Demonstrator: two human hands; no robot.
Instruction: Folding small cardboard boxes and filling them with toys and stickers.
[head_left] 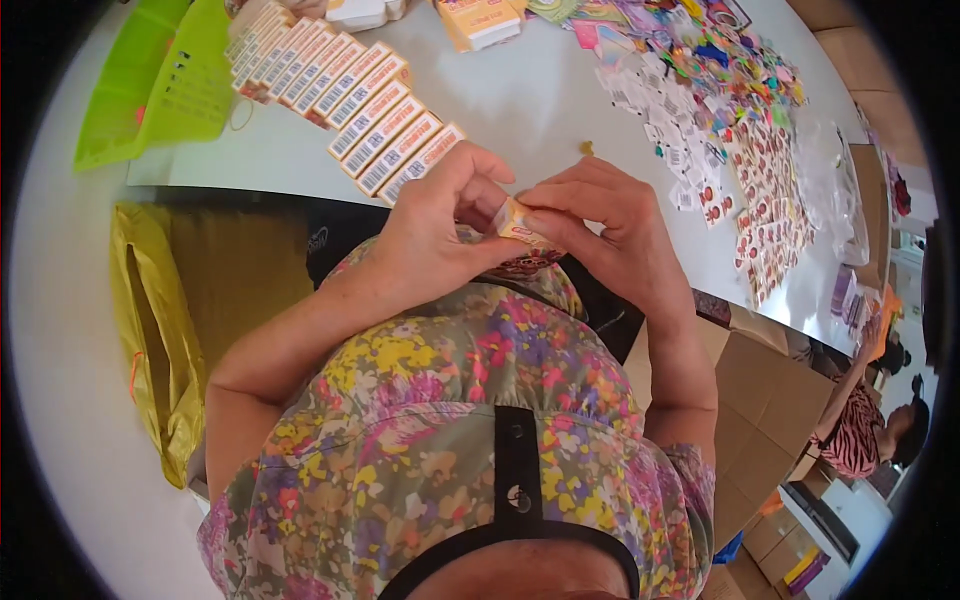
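In front of my chest, at the table's near edge, my two hands hold a small yellow-and-white carton (517, 222). My left hand (440, 225) has its thumb and curled fingers around the carton's left side. The fingertips of my right hand (612, 225) pinch the opposite end. Part of the carton is covered by fingers, so I cannot tell whether its flap is up. Just beyond my left hand, a slanting row of small barcoded cartons (375, 125) lies side by side on the white table (500, 115).
A lime-green plastic basket (190, 95) stands at the far left. On the right lie colourful trinkets (715, 60), white barcode tags (665, 125) and small printed pieces (770, 205). An orange carton (482, 22) sits at the back. Cardboard boxes (760, 420) and another person (855, 430) are at the right.
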